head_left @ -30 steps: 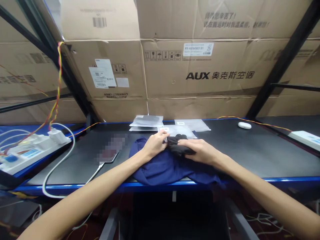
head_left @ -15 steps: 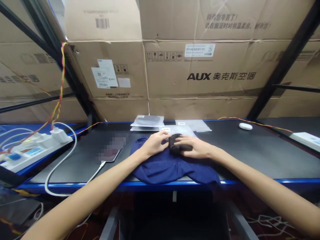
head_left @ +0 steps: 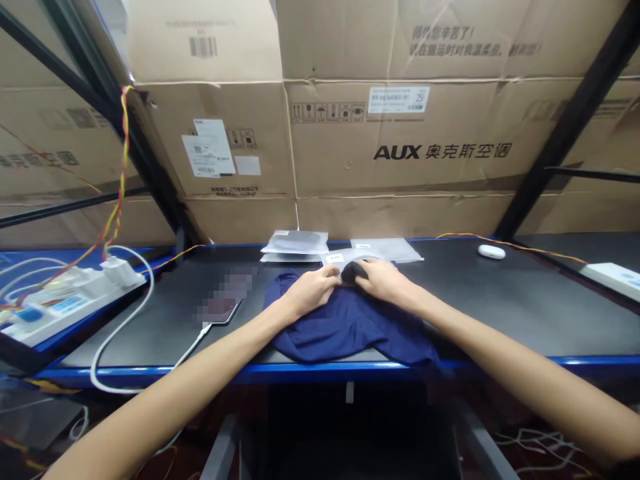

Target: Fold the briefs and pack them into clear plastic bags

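My left hand (head_left: 315, 292) has its thumb and fingers closed at the near left edge of a frosted plastic bag (head_left: 367, 254) with a small white label. My right hand (head_left: 386, 281) grips a small bundle of black cloth (head_left: 353, 271) at the bag's near end. How much of the cloth is inside the bag, I cannot tell. Beneath both hands a crumpled navy-blue cloth (head_left: 345, 333) lies on the dark tabletop (head_left: 500, 313), reaching its front edge.
Behind my hands lie stacked frosted bags (head_left: 295, 243) and another flat bag (head_left: 400, 251). To the left are a phone (head_left: 225, 307) on a white cable and a power strip (head_left: 75, 300) full of plugs. A white earbud case (head_left: 491, 252) sits at right. Cardboard (head_left: 330, 173) walls the back.
The black cloth has moved away from me and is more bunched, now covered more by my right hand. My right hand has shifted slightly forward and left; its fingers have curled.
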Demonstrator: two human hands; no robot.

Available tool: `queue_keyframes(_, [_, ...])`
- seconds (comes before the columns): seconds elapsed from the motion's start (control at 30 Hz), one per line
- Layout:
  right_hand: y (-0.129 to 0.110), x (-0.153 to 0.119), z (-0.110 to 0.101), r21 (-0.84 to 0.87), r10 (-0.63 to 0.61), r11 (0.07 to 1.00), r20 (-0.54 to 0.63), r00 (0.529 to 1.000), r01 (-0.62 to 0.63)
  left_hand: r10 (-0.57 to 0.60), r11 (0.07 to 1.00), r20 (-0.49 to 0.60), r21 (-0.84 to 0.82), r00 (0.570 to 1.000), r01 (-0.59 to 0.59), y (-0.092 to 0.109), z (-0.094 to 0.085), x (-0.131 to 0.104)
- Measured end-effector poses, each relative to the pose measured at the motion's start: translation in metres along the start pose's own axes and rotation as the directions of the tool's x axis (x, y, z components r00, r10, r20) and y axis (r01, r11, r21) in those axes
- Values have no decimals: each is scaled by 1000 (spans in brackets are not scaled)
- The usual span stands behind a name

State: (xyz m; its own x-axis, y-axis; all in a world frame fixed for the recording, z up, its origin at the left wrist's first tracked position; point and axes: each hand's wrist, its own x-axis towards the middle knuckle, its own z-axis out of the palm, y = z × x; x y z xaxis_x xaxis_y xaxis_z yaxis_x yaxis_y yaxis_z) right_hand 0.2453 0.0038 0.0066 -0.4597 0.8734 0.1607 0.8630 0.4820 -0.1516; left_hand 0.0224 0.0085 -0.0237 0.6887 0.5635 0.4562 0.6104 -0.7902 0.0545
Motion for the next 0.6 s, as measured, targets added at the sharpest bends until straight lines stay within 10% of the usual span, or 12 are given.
queue_keyframes(0.3, [13,-21,-4,56,-342,939,68,937,338,-13,999,-26,-37,1000,12,-2,1,-2])
queue_keyframes(0.6, [-12,11,0,-151,-19,988,129,991,38,23,999,-39,-44,999,-25,-1,-1,-2])
